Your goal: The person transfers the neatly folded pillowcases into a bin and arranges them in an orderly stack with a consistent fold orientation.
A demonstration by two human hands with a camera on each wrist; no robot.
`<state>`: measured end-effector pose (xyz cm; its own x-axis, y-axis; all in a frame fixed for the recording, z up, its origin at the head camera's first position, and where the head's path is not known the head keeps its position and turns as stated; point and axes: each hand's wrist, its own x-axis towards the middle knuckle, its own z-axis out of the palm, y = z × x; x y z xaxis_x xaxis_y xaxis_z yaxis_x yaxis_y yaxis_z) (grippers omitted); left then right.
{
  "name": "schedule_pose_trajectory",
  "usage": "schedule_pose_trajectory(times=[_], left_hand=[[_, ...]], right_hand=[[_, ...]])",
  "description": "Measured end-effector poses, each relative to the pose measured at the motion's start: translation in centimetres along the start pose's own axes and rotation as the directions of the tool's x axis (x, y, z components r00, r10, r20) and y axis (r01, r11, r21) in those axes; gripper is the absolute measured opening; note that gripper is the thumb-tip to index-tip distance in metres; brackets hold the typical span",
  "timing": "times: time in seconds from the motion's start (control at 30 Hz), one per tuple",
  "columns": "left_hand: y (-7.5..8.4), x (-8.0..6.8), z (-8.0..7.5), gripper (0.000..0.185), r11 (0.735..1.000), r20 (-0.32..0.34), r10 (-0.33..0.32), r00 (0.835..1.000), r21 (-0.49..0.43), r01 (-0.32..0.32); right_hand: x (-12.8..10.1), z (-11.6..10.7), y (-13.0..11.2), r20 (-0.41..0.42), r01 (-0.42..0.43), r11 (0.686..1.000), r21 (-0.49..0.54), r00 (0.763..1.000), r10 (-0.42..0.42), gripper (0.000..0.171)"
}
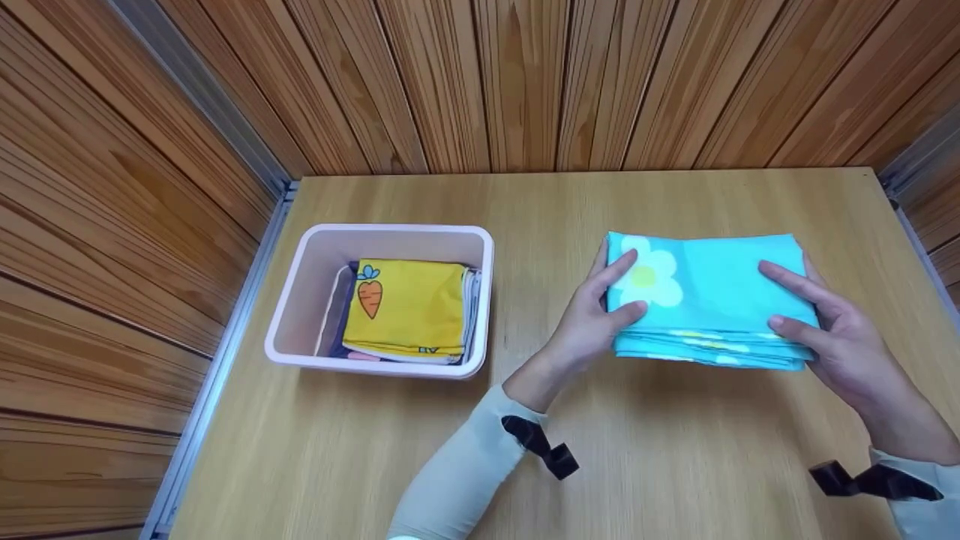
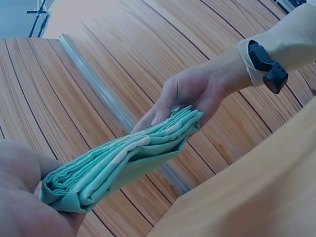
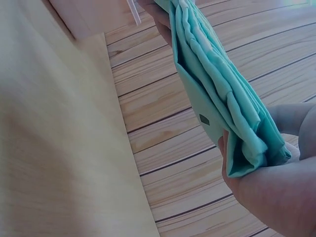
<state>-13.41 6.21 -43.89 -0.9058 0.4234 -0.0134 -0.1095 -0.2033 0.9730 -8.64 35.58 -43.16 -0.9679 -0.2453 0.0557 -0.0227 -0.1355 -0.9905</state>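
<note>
Both hands hold a folded turquoise cloth (image 1: 720, 281) with a white flower print above the right part of the table. My left hand (image 1: 589, 319) grips its left end, thumb and a finger on top and the other fingers beneath. At the opposite end my right hand (image 1: 847, 345) pinches it the same way. Several folded layers of the cloth (image 2: 123, 158) show along its near edge in the left wrist view. From the right wrist side, the cloth (image 3: 217, 84) hangs clear of the tabletop, with a small dark tag on its underside.
A pale pink plastic bin (image 1: 300, 300) stands on the left of the wooden table (image 1: 555, 465). Inside it lies a folded yellow cloth (image 1: 412, 304) with a carrot print, beside other folded fabric. Wood-plank walls (image 1: 517, 82) rise behind and at the sides, with a metal rail at the left edge.
</note>
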Motion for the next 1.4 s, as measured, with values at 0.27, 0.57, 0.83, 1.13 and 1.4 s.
schedule_pose_trajectory(times=[0.27,0.57,0.83,1.13,1.4], left_hand=[[0.8,-0.5,-0.6,0.066,1.000,-0.008,-0.012,1.000,-0.016,0.012],[1.5,-1.1,-1.7,0.064,0.999,-0.017,-0.023,1.000,0.022,0.023],[2.2,-1.7,-2.8,0.063,0.996,-0.031,-0.045,0.999,0.069,0.047],[3.2,-2.4,-3.9,0.064,0.996,-0.060,-0.080,0.995,0.043,0.083],[3.8,-3.0,-5.0,0.064,0.997,-0.073,-0.078,0.994,0.011,0.079]], right_hand=[[0.3,0.9,-0.5,0.030,0.010,0.999,0.044,0.999,-0.012,0.059],[0.8,2.1,-0.7,0.004,0.003,0.999,0.034,1.000,-0.003,0.059],[1.2,3.3,-0.9,-0.005,-0.017,1.000,-0.008,1.000,0.017,0.058],[1.7,4.7,-1.2,0.003,0.028,0.999,0.042,1.000,-0.029,0.056],[2.5,5.9,-1.3,0.010,-0.011,1.000,0.022,1.000,0.010,0.055]])
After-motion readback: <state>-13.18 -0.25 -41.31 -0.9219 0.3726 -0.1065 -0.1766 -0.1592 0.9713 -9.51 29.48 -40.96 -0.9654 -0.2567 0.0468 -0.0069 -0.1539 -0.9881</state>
